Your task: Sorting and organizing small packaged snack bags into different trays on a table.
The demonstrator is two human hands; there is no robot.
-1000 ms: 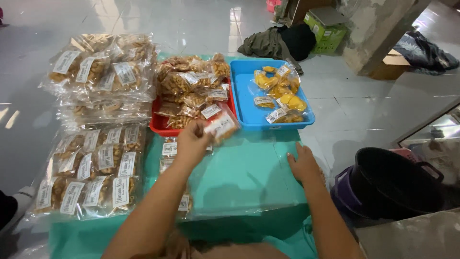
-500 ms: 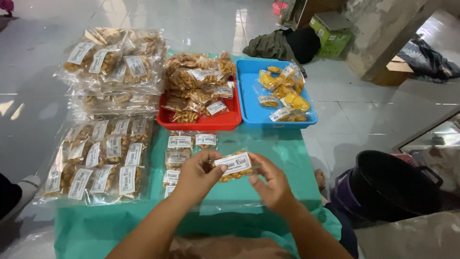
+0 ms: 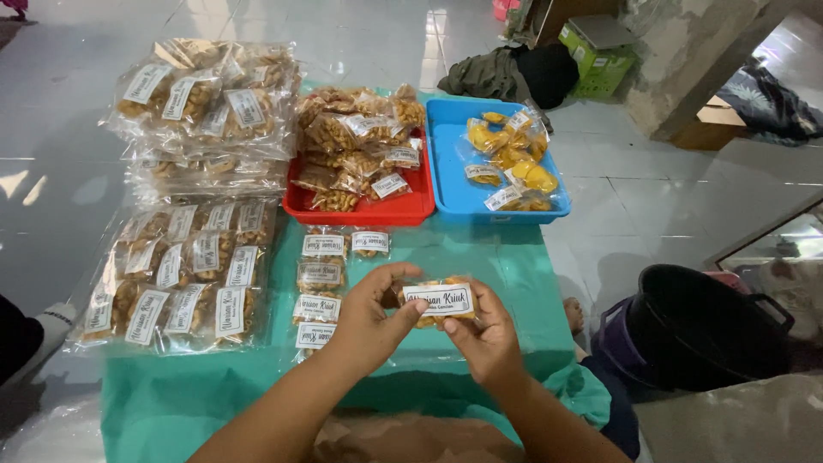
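Both hands held one small clear snack packet (image 3: 439, 302) with a white label, raised just above the near middle of the green tablecloth (image 3: 480, 257); the left hand (image 3: 367, 319) had its thumb and fingers pinched on the packet's left end, while the right hand (image 3: 485, 330) gripped the right end, thumb on the lower edge and fingers curled behind; the packet lay level between them, label facing up.

Just left of the hands, a column of small labelled packets (image 3: 319, 287) lay flat on the cloth, running from near to far; one more packet (image 3: 369, 243) lay beside the far end of that column; further left, a large clear bag of labelled packets (image 3: 180, 274) lay at the table's left edge, and beyond it a second, stacked pile of bagged packets (image 3: 210, 111) occupied the far left corner.

At the far middle stood a red tray (image 3: 377, 210) heaped with packets of brown snacks; touching its right side, a blue tray (image 3: 454, 184) held a few packets of yellow chips (image 3: 510, 159).

To the right of the table, on the tiled floor, stood a black bucket (image 3: 694, 321); far beyond the trays lay a heap of dark cloth (image 3: 506, 73), with a green box (image 3: 591, 43) near it.
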